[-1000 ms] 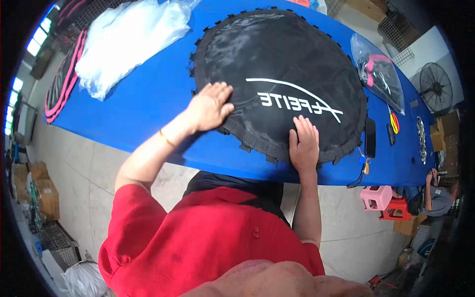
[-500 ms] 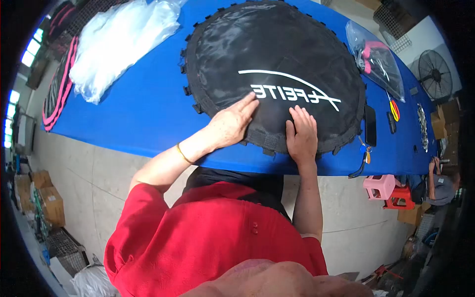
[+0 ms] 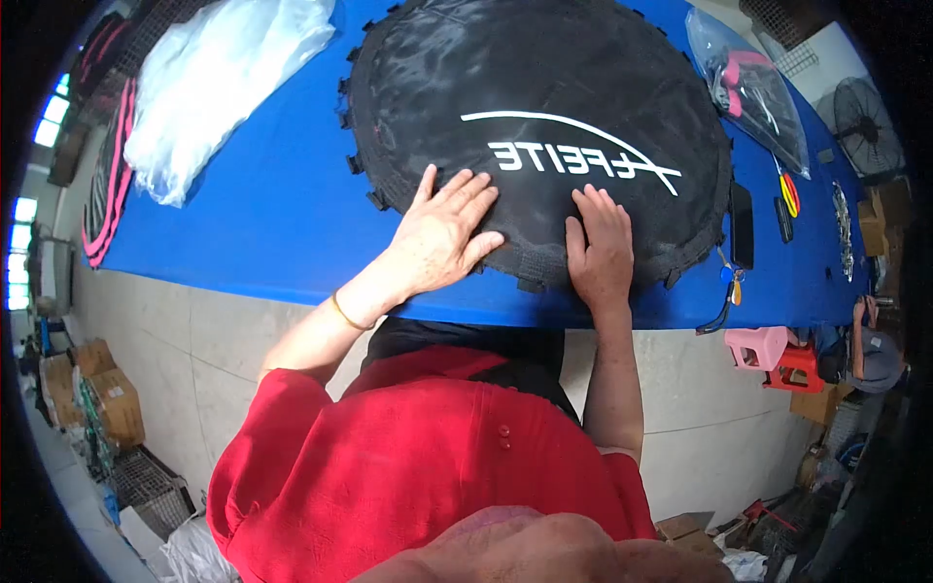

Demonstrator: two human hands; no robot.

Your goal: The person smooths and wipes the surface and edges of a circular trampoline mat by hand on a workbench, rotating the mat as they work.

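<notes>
A round black trampoline mat with white lettering and small strap loops round its rim lies on the blue table. My left hand rests flat on the mat's near edge, fingers spread. My right hand presses flat on the same near edge, a little to the right, just below the lettering. Neither hand holds anything.
Clear plastic bags lie at the table's left, with a pink-edged black mat beyond. A bag with pink parts, a phone, tools and keys lie at the right. Pink and red stools and a seated person are further right.
My left hand slid along the mat's near rim toward the right hand and now lies spread flat. The right hand stayed almost in place. The mat sits closer in view.
</notes>
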